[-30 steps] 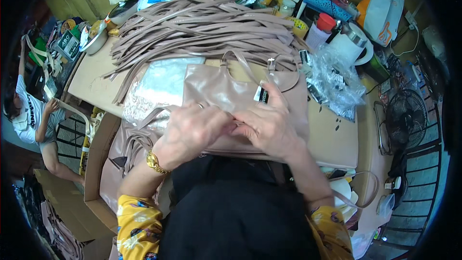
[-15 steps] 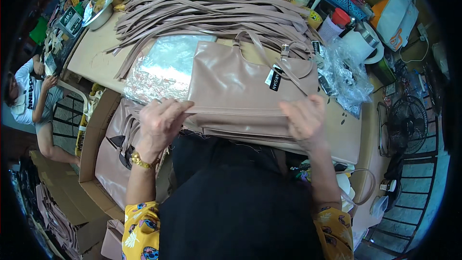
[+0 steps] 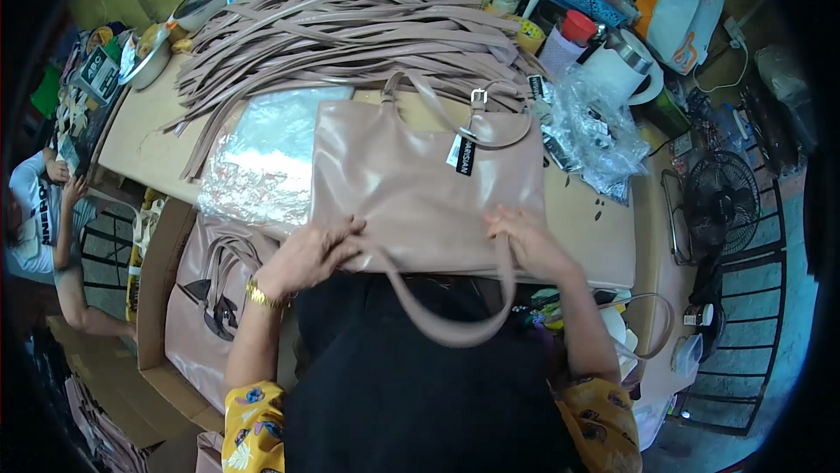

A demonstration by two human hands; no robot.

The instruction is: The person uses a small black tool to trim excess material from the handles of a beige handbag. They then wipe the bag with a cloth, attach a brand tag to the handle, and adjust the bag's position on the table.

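A dusty-pink handbag (image 3: 420, 202) lies on the table in front of me, a black hang tag (image 3: 465, 158) on its front. One handle (image 3: 420, 84) with a silver buckle loops over its far edge. Another strap loop (image 3: 451, 333) hangs over the near edge toward my lap, blurred by motion. My left hand (image 3: 319, 250) is closed at the bag's near left part, beside one end of that loop. At the near right, my right hand (image 3: 532, 250) is closed by the loop's other end. Some fingertips are hidden in the folds.
Behind the bag lies a big heap of pink straps (image 3: 350, 35). Clear plastic sleeves (image 3: 262, 158) lie at left, crumpled plastic (image 3: 595, 136) at right. An open carton (image 3: 157, 298) holds another pink bag. A fan (image 3: 722, 202) stands far right; a person (image 3: 52, 219) sits far left.
The bag's folded near edge has come down, and its front now lies spread out. A strap loop has swung out over the near edge. Both hands have moved nearer to me.
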